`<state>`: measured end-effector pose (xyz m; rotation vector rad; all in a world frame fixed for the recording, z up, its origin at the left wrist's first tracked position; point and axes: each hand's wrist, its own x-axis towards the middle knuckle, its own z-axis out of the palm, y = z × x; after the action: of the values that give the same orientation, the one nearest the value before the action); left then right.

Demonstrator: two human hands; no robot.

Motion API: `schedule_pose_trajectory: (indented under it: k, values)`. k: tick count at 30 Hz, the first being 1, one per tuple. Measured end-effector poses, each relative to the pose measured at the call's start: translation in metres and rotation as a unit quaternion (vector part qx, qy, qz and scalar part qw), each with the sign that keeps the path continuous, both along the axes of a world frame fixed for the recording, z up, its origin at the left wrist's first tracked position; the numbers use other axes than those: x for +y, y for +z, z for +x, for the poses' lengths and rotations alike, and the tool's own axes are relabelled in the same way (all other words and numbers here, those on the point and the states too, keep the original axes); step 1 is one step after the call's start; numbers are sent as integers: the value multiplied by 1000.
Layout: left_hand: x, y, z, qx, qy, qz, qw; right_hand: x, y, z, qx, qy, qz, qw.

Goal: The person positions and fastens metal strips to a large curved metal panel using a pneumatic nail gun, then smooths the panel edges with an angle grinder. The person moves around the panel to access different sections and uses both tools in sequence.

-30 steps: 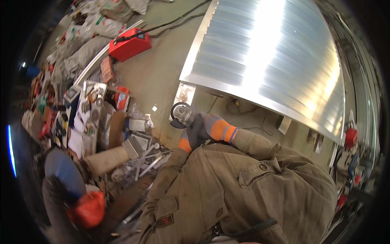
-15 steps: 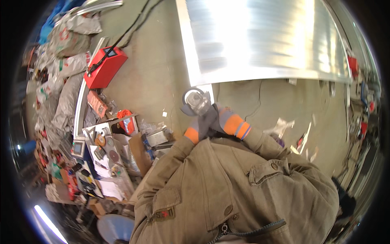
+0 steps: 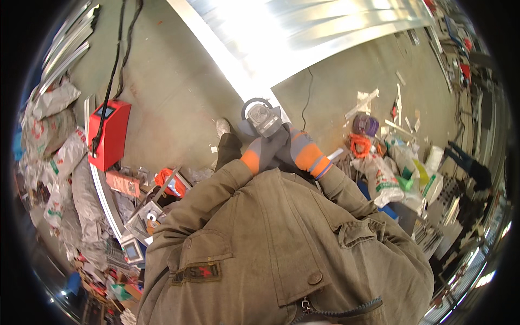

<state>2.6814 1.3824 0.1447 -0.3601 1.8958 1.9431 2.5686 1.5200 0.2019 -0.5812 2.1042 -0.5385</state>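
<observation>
A grey hand-held power tool with a dark ring-shaped guard is in front of my body; it looks like an angle grinder. Both of my hands wear grey-and-orange gloves. My left hand is closed on the tool's near side, and my right hand closes on it from the right, close against the left. The gloves and the tool's body hide most of the fingers. Just beyond the tool is the corner of a large shiny metal panel with a pale metal frame bar along its left side.
A red box-shaped machine with a small screen and black cables stands on the left. Stuffed sacks and metal profiles lie beyond it. To the right are plastic bags, a purple roll and scraps; a thin cable crosses the floor.
My view has turned to the right: the panel and red machine have shifted left and tilted. The bags on the right and my foot have come into sight. Both hands still hold the tool.
</observation>
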Motion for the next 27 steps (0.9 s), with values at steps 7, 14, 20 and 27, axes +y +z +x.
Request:
schedule_pose_trajectory:
  k: [7,14,20,27]
  values:
    - [-32,15,19,-130,-32,87,987,-10,-17,59,25,-134,-40,990]
    - [-37,14,21,-197,32,113,973,-14,-38,70,40,-106,-45,993]
    - [-41,7,15,-203,16,88,975,-22,-29,68,40,-137,-23,990]
    - [-49,-7,2,-241,33,120,962,-11,-71,62,144,-95,-74,982]
